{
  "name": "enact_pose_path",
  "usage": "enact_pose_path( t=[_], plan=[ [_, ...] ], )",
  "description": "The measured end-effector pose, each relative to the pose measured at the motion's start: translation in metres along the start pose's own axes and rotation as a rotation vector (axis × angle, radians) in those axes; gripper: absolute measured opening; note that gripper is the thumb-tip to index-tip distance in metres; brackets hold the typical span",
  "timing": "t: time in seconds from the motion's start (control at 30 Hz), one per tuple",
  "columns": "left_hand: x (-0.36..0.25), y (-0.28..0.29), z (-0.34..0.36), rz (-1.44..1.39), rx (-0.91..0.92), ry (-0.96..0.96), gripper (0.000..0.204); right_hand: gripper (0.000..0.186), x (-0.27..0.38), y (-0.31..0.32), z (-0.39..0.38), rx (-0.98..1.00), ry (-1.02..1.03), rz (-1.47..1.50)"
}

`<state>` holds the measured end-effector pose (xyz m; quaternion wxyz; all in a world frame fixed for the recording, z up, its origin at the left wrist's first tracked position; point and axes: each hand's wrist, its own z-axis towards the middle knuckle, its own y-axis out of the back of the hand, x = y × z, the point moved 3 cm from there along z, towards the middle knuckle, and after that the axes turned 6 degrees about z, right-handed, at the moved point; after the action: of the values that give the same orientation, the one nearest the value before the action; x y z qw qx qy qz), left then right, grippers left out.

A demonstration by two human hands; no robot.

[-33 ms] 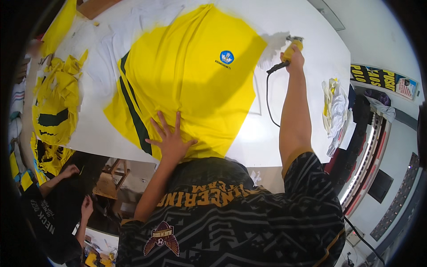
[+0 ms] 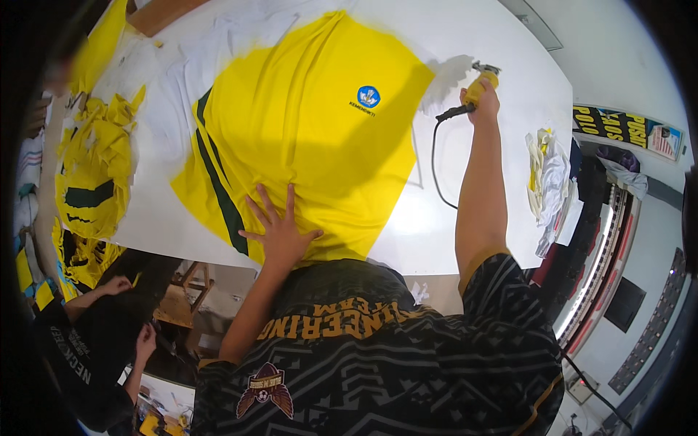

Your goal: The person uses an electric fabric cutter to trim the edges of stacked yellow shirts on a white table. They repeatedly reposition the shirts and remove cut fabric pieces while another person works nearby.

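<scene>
While the left hand (image 2: 283, 237) splays on fabric (image 2: 331, 156), the right hand (image 2: 486, 106) grips a tool (image 2: 480, 87).

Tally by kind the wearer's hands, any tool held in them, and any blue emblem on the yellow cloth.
Hands: 2 (left hand, right hand)
Corded yellow tool: 1
Blue emblem on yellow cloth: 1
Total: 4

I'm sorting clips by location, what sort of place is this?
Probably a garment workshop: yellow cloth with a badge lies on a white table, the right hand holds a corded tool, and a crumpled yellow pile lies at the left.
</scene>
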<state>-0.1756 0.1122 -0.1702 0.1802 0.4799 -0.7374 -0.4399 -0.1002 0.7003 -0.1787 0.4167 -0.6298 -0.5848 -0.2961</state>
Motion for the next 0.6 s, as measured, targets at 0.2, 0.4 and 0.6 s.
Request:
enact_pose_path(
  t=[0.2, 0.4, 0.6],
  plan=[
    [-0.091, 0.038, 0.030, 0.079, -0.194, -0.311, 0.102, 0.048, 0.018, 0.118, -0.112, 0.160, -0.065, 0.150],
    [-0.258, 0.013, 0.149, 0.134, -0.387, -0.727, 0.091, 0.051, 0.013, 0.214, -0.198, 0.124, -0.097, 0.125],
    [-0.339, -0.019, 0.180, 0.301, -0.320, -0.656, 0.090, 0.046, 0.020, 0.316, -0.236, 0.119, -0.058, 0.144]
  ],
)
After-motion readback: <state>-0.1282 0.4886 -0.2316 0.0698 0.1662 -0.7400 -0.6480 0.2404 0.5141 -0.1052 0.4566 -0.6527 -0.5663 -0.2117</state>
